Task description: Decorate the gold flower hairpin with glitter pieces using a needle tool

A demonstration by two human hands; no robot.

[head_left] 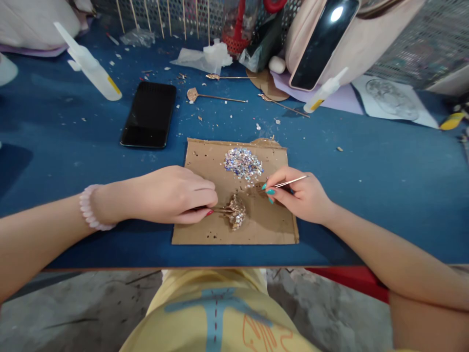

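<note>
My left hand (183, 195) is closed around the stem of a metal hairpin, whose fan-shaped head (237, 212) is covered with small glittering stones. The head hangs just over a piece of cardboard (269, 230). In my right hand (298, 193) a thin pair of tweezers (291, 182) is pinched between thumb and fingers, its tips pointing left toward the hairpin head and apart from it. Whether the tips hold a stone is too small to tell. A pile of shiny multicoloured stones (244, 163) lies on the upper part of the cardboard.
Behind the cardboard lie a dark phone (150, 115) and several hairpins, one with a flat fan head (192, 94). One glue bottle (93, 73) stands left, another glue bottle (324, 93) right. A second phone (324, 44) leans on a pale bag. Small scraps dot the blue table (384, 171).
</note>
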